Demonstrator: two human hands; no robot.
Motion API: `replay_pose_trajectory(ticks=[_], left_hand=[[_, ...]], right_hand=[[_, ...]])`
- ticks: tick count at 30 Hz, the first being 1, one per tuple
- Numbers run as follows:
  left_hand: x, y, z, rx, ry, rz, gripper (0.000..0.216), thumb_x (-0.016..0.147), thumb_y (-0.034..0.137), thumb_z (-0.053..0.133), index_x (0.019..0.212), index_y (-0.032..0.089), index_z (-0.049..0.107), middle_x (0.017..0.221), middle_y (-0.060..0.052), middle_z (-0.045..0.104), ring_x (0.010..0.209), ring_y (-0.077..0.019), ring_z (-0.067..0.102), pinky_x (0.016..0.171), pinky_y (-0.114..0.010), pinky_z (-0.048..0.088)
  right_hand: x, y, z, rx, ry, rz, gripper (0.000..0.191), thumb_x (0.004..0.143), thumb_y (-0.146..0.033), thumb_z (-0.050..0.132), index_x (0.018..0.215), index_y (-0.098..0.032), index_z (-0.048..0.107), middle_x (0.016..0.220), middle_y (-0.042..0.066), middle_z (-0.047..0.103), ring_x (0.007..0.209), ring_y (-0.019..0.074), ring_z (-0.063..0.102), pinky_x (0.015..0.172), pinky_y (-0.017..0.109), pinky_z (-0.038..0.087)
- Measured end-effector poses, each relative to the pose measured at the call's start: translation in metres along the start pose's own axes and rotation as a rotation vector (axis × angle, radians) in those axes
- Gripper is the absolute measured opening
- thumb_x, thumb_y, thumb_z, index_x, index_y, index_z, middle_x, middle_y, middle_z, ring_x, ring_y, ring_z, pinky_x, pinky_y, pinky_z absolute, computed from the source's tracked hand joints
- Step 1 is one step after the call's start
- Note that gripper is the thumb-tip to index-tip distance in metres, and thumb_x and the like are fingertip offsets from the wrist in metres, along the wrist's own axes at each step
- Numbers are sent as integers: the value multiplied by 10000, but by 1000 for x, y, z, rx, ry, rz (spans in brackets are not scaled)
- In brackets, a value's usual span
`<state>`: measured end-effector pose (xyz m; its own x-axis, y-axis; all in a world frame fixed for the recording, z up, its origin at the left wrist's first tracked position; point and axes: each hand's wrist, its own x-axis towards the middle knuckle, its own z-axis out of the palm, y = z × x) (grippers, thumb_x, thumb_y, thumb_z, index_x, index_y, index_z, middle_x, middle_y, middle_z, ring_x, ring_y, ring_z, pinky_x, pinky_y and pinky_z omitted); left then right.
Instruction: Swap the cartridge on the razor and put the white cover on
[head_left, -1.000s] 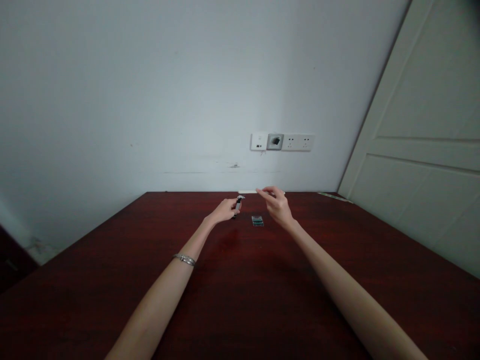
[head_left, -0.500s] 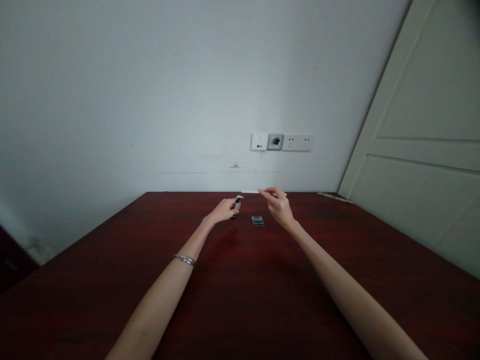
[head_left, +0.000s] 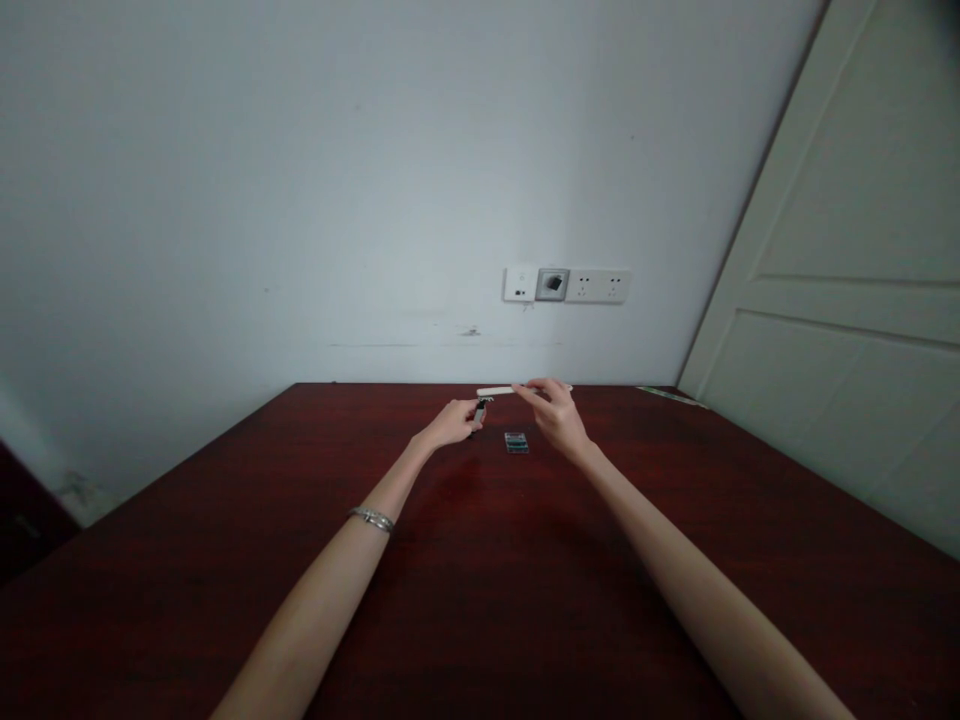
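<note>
My left hand [head_left: 450,424] is closed around a razor [head_left: 479,412] with a grey and black handle, held up with its small head at the top. My right hand [head_left: 559,415] pinches a slim white stick [head_left: 495,391], which lies nearly level. The stick's left end is just above the razor's head; whether they touch I cannot tell. The stick looks like a brush handle, but its exact kind is unclear. On the table between and below my hands lies a small clear case [head_left: 516,442] with something greenish inside.
A dark red wooden table [head_left: 480,600] reaches back to the pale wall [head_left: 405,180]. Sockets [head_left: 598,286] are set in the wall above it. A flat pale strip [head_left: 670,396] lies at the back right edge, near a white panelled door [head_left: 847,300].
The white stick has come lower and nearer, its left end now by the razor's head. My left hand has shifted slightly right with the razor. The case stays put.
</note>
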<state>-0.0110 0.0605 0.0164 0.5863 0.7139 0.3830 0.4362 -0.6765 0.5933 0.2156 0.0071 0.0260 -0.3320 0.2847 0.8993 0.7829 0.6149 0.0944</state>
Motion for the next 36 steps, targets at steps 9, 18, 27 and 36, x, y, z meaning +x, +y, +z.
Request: replay_pose_trajectory(ticks=[9,18,27,36], left_hand=[[1,-8,0,-37,10,19,34,678,175,523,696,146,522,646,25,533,610,-107,518,586,-195,378],[2,-7,0,-45,-3,3,43,675,175,552,677,144,523,649,16,551,634,-114,539,603,-203,407],[-3,6,-6,-462,-119,-238,173,676,142,592,783,145,455,669,-42,623,628,-161,635,534,-264,502],[-7,25,-2,-658,-313,-360,195,657,139,644,740,124,468,654,-86,659,596,-205,665,542,-302,531]], right_hand=[[-6,18,-5,-55,45,-30,480,833,-16,394,1178,-284,590,950,79,556,870,179,497,824,364,405],[1,3,-3,-80,-35,-135,486,844,-13,369,1219,-256,559,972,98,566,911,180,511,873,387,385],[-5,20,-5,-120,-129,69,444,832,-63,425,1171,-292,599,1071,82,576,835,175,552,737,311,426],[10,4,-2,-86,-176,131,434,866,-105,409,1222,-308,553,1000,68,581,864,187,519,749,306,388]])
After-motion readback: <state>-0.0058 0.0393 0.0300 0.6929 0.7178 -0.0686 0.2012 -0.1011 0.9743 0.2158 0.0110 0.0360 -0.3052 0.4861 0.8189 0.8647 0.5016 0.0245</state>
